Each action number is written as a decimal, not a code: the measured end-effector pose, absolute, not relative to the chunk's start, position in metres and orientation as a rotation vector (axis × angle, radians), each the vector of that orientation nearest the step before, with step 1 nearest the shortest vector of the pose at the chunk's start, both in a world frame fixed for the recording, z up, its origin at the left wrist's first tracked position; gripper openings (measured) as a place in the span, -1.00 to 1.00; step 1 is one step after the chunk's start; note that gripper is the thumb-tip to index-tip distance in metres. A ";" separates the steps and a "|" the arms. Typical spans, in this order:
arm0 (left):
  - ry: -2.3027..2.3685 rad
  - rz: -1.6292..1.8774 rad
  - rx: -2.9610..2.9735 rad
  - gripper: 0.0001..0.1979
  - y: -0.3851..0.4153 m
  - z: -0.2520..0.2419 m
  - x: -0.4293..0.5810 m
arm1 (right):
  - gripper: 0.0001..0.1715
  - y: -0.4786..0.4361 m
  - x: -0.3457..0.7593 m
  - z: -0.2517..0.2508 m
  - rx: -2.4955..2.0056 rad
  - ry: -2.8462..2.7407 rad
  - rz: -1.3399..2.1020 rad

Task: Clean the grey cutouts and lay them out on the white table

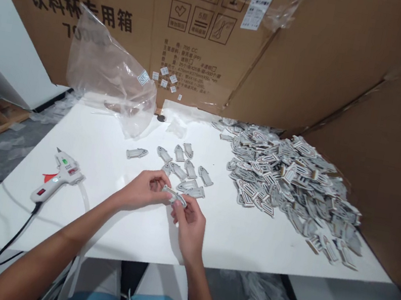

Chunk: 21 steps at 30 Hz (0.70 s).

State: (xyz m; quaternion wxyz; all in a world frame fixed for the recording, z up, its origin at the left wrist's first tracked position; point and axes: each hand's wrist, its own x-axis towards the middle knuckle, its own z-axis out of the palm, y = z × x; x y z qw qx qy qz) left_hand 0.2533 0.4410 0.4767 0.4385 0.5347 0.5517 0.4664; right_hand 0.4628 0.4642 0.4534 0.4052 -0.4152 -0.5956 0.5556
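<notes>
My left hand and my right hand meet over the front middle of the white table. Both pinch one small grey shoe-shaped piece, the left at its near-left end, the right from below at its right end. Just beyond my hands lie several grey pieces of the same kind, spread flat in a loose group. A large heap of the same pieces, some showing white striped faces, covers the right side of the table.
A white glue gun with a black cord lies at the table's left. A crumpled clear plastic bag stands at the back left. Big cardboard boxes wall in the back and the right side.
</notes>
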 end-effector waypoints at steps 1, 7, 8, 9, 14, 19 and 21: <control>1.364 1.141 1.363 -0.67 0.440 0.478 0.253 | -0.60 0.463 0.463 0.454 -1.082 -1.526 1.365; 1.782 1.087 1.773 -0.76 0.438 0.485 0.243 | -0.63 0.453 0.466 0.460 -1.281 -1.861 1.009; 1.893 1.105 1.789 -0.77 0.438 0.483 0.240 | -0.64 0.451 0.467 0.460 -1.287 -1.947 0.933; 1.984 1.122 1.790 -0.79 0.439 0.481 0.238 | -0.66 0.448 0.467 0.460 -1.289 -2.019 0.841; 2.124 1.045 1.926 -0.76 0.442 0.468 0.232 | -0.80 0.439 0.464 0.457 -1.313 -2.138 0.472; 2.136 0.935 2.023 -0.86 0.442 0.466 0.231 | -0.67 0.444 0.469 0.463 -1.245 -2.169 0.686; 2.205 0.926 1.999 -0.86 0.442 0.466 0.230 | -0.62 0.447 0.475 0.466 -1.187 -2.209 0.771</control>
